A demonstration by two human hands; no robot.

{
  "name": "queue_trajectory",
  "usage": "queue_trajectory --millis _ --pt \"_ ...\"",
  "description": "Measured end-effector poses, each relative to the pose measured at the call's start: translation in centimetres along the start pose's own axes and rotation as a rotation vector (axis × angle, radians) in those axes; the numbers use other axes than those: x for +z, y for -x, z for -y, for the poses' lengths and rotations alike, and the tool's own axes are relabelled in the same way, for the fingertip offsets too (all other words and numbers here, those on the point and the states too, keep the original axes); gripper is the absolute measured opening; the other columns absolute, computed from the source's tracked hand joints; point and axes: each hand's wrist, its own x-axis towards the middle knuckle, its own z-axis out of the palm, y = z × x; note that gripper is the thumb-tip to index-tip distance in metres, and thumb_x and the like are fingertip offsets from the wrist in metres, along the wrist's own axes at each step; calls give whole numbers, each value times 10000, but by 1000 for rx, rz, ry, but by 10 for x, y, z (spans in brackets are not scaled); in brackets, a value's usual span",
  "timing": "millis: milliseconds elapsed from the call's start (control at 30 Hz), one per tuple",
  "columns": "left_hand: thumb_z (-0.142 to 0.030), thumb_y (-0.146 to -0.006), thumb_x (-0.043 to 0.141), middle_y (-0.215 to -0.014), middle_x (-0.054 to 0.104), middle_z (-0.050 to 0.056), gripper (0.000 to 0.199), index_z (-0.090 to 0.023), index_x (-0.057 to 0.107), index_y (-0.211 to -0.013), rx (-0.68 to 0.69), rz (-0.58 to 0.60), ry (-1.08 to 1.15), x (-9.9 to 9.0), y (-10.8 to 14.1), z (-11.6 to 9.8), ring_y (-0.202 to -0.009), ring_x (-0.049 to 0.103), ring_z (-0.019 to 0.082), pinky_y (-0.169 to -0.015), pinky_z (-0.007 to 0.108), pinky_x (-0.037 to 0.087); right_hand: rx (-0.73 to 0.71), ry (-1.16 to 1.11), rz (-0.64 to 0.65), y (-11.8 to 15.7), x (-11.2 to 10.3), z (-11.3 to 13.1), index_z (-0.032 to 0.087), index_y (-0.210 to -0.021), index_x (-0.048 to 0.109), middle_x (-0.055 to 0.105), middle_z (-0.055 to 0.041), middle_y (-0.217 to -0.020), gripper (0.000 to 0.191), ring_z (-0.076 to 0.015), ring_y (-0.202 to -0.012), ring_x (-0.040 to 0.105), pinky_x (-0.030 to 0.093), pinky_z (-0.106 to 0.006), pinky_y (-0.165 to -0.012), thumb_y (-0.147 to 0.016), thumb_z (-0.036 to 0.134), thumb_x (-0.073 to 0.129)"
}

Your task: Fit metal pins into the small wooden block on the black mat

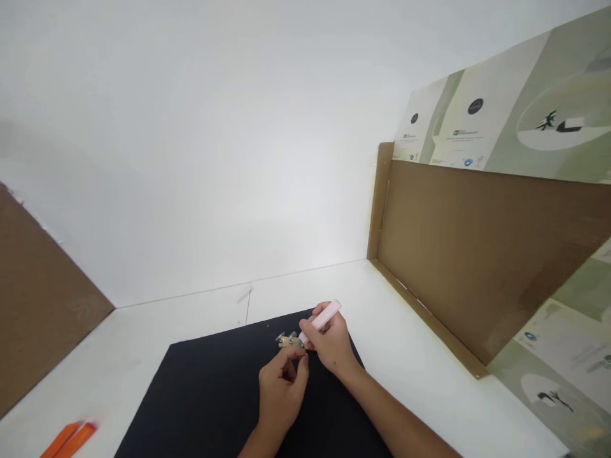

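Observation:
My right hand (334, 340) is closed around a slim, flat pink tool (325, 318), which slants from upper right to lower left. The tool's lower end points at a small light-brown piece (285, 342) with shiny metal parts standing up from it. Just in front of that piece, my left hand (282, 388) is pinched, thumb against fingertips. Whatever sits between those fingertips is too small or hidden to name. Both hands are close together over a black mat (210, 381), and the right fingers partly cover the brown piece's right end.
Two orange strips or handles (71, 439) lie on the white table (396, 324) at the lower left. Brown cardboard panels stand at the left (42, 305) and right (458, 242), the right one with printed flaps (477, 121). A white wall (238, 159) rises behind.

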Motion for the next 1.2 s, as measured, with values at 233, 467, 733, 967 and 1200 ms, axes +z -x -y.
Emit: queue_trajectory --millis 233,467,733,967,1200 --pt "-373 -928 477 -715 658 20 282 -184 675 -996 -30 86 140 -1 2 4 -569 561 134 -581 229 455 56 -96 66 0 2 3 223 -828 419 658 47 -661 350 -86 -411 534 423 -198 -405 -714 257 748" --pt "-490 -915 469 -549 551 -25 430 -145 658 -1088 -241 35 210 0 -5 3 -500 515 138 -519 237 421 99 -187 27 -2 3 14 233 -816 381 675 40 -644 466 -91 -399 524 441 -213 -406 -624 260 805" --pt "-450 -841 618 -745 651 30 337 -151 693 -975 -239 67 370 0 -6 0 -595 546 137 -562 244 456 61 -159 -56 -7 2 11 232 -802 387 639 64 -595 450 -76 -367 488 356 -181 -373 -650 320 801" --pt "-486 -908 492 -760 665 34 369 -157 641 -978 -273 61 355 0 -9 2 -579 563 138 -567 249 447 50 -131 -57 -6 2 9 229 -814 398 621 70 -582 427 -71 -374 478 369 -181 -384 -672 321 790" --pt "-510 -952 366 -616 570 -10 437 -173 603 -806 -286 85 280 0 -10 0 -523 504 131 -555 240 399 41 -122 -46 -6 0 5 227 -820 408 623 64 -598 427 -78 -385 503 412 -191 -400 -675 338 794"
